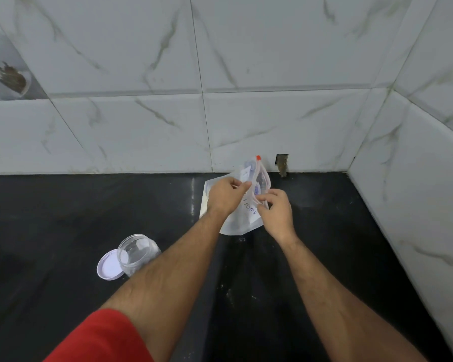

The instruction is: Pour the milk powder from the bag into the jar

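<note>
A clear zip bag (242, 220) with a white label and a red slider at its top stands on the black counter near the back wall. My left hand (224, 194) pinches the left lip of the bag's mouth. My right hand (277, 211) pinches the right lip beside the zip strip. The mouth is held slightly apart between them. An open clear plastic jar (137, 253) stands on the counter to the lower left, well apart from the bag. Its white lid (110, 265) lies flat against the jar's left side.
The black counter (63, 231) runs to white marble-look tiled walls at the back and right. A small dark hole (282, 163) sits in the back wall just right of the bag. Faint white specks dot the counter below the bag.
</note>
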Demonstrator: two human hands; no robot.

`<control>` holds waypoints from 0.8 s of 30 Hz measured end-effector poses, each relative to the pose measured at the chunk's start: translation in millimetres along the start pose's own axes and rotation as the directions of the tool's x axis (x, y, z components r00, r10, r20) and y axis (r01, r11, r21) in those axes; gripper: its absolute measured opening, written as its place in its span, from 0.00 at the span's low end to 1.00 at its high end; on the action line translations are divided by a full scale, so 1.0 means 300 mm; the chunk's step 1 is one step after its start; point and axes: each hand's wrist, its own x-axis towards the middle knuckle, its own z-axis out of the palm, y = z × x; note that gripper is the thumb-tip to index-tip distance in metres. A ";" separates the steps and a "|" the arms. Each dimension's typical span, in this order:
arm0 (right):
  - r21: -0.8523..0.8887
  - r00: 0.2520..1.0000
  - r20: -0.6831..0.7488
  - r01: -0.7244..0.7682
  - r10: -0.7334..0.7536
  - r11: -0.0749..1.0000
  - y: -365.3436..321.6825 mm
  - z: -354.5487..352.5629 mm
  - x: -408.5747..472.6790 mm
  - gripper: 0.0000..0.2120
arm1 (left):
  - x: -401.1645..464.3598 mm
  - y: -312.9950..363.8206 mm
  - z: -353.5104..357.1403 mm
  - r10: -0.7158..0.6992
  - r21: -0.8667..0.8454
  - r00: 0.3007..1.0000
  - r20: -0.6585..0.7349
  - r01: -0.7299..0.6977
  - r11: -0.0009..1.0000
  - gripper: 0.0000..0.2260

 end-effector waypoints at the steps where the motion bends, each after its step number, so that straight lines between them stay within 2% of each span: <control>1: 0.007 1.000 -0.011 0.022 -0.021 1.000 -0.024 0.001 -0.005 0.11 | 0.005 0.021 -0.014 0.009 0.012 1.000 -0.006 -0.009 1.000 0.16; 7: 0.020 0.991 0.044 0.126 -0.127 0.992 -0.154 0.013 -0.053 0.12 | 0.004 0.065 -0.127 0.043 0.193 0.994 -0.100 -0.023 0.981 0.04; 11: 0.114 0.992 0.016 0.126 -0.129 0.985 -0.239 0.004 -0.053 0.09 | -0.014 0.035 -0.200 0.042 0.145 0.991 -0.130 -0.023 0.989 0.04; 13: 0.129 0.998 0.010 0.067 -0.069 0.989 -0.285 0.004 -0.040 0.08 | -0.028 0.020 -0.236 0.045 0.108 0.989 -0.142 -0.029 0.994 0.05; 16: 0.010 1.000 0.018 -0.017 0.016 1.000 -0.366 0.018 -0.012 0.09 | -0.046 0.014 -0.297 0.062 0.087 0.989 -0.137 -0.051 0.995 0.06; 18: -0.067 0.992 0.079 -0.094 0.099 0.993 -0.419 0.030 0.006 0.13 | -0.056 0.011 -0.341 0.077 0.097 0.989 -0.128 -0.065 0.993 0.06; 20: -0.149 0.976 0.143 -0.144 0.166 0.978 -0.465 0.035 0.023 0.13 | -0.062 0.004 -0.394 0.083 0.107 0.989 -0.124 -0.070 0.992 0.08; 24: -0.241 0.972 0.191 -0.087 0.135 0.967 -0.545 0.003 0.055 0.08 | -0.064 -0.023 -0.520 0.093 0.150 0.987 -0.133 -0.072 0.986 0.05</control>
